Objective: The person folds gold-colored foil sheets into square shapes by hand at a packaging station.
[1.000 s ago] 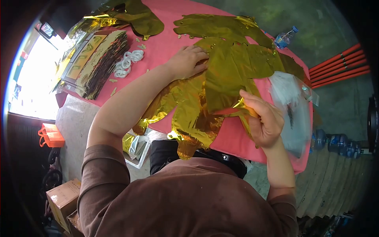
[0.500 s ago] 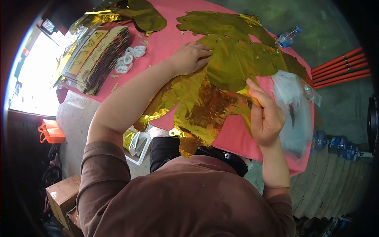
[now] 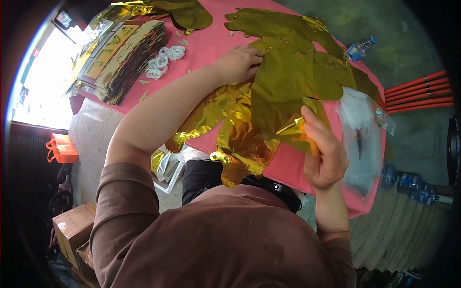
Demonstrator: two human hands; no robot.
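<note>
A flat, uninflated gold foil balloon lies across the middle of the pink-covered table. My left hand is at its left edge, fingers curled together and pressed on the foil. Between the thumb and fingers of my right hand, a near corner of the same foil is pinched and lifted, so the sheet folds and catches the light. A second crumpled gold foil piece hangs over the table's front edge, beneath my left forearm. More flat gold foil lies beyond both hands.
On the left of the pink table are a stack of printed packets and coiled white ribbon. Clear plastic bags lie at right, near a small bottle. Large water bottles and an orange bag are on the floor.
My right hand has drawn the pinched foil corner slightly down toward me, and the sheet now lies over more of the crumpled piece. My left hand keeps its place on the foil.
</note>
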